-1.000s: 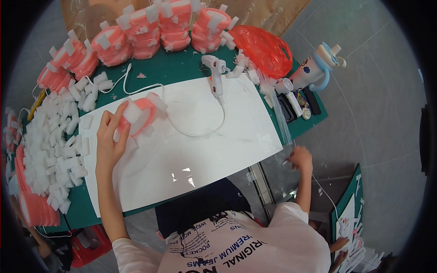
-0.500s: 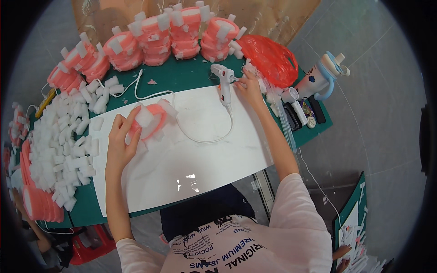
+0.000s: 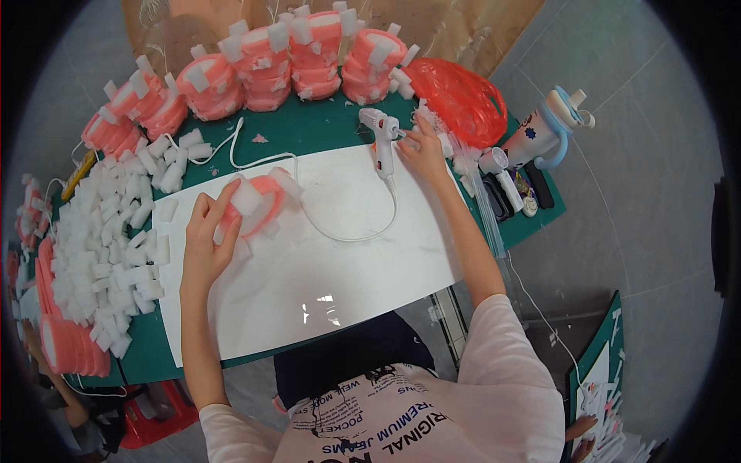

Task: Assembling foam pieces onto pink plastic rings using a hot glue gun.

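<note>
My left hand (image 3: 207, 235) is closed on a pink-rimmed foam ring (image 3: 266, 207) with a pale middle and white foam blocks stuck around it. Fingers and thumb press a white foam block (image 3: 246, 197) against its near-left side. Over the white board, a white glue gun (image 3: 382, 143) lies with its cord trailing from the handle. At its right end a short translucent glue stick (image 3: 409, 138) shows, and the fingers of my right hand (image 3: 426, 152) close around it. The fingertips partly hide the stick.
Loose white foam blocks (image 3: 108, 247) pile up at left, beside stacked pink foam rings (image 3: 73, 343). Finished-looking pink stacks (image 3: 266, 69) line the far edge. At right are a red plastic bag (image 3: 455, 100), a tumbler (image 3: 536, 135) and small items. Another person's hand (image 3: 580, 428) shows lower right.
Almost nothing differs. The whole view has shifted slightly, and both hands keep the same places and grips.
</note>
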A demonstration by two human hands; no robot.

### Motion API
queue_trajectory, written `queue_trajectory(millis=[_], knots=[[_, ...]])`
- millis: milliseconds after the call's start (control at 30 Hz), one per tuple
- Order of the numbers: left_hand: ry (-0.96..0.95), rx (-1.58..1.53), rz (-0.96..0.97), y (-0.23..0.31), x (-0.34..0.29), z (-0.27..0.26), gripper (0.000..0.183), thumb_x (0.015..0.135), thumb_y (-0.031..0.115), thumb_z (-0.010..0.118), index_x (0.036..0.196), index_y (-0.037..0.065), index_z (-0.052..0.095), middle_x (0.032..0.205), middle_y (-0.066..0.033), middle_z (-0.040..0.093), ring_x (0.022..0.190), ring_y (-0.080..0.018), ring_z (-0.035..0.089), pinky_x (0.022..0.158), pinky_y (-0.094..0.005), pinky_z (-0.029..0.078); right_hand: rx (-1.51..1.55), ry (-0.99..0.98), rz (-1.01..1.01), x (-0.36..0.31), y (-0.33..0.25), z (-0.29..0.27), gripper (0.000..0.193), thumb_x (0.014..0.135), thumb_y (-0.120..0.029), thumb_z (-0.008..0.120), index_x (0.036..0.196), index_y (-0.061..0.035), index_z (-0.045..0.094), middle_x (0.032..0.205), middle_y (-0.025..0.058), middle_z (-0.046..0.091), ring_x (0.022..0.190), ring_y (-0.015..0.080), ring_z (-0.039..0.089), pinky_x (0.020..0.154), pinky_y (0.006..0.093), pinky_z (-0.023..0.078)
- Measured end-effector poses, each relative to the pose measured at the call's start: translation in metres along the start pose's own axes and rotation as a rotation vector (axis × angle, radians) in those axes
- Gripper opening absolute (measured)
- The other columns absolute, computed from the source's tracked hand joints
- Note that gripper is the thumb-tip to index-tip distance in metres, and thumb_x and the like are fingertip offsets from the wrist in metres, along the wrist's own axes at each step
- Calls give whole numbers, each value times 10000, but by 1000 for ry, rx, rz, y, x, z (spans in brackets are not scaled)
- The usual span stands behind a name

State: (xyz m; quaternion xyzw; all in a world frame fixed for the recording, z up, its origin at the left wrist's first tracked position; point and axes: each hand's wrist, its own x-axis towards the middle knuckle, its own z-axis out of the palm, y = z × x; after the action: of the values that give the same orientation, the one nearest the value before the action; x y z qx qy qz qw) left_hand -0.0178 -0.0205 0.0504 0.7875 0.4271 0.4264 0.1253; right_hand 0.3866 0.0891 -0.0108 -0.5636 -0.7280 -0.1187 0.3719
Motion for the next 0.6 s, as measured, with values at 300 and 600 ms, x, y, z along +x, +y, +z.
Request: queue_trajectory(millis=[300, 600], knots=[[4, 6, 2, 0, 1, -3, 478, 737, -13, 557, 1207, 68, 522, 736, -77, 346, 650, -184, 393, 607, -255, 357, 186, -366, 552, -6, -81, -59, 352, 724, -231, 653, 991, -9, 594, 930, 217, 616, 831, 358, 605, 751, 393, 471], [16, 37, 38, -3, -1, 1, 472, 732, -16, 564, 1199, 50, 522, 736, -77, 342, 648, -187, 398, 603, -255, 361, -25, -219, 349, -15, -78, 0, 338, 772, -300, 573, 822, 32, 529, 633, 228, 588, 627, 397, 592, 586, 476, 465]])
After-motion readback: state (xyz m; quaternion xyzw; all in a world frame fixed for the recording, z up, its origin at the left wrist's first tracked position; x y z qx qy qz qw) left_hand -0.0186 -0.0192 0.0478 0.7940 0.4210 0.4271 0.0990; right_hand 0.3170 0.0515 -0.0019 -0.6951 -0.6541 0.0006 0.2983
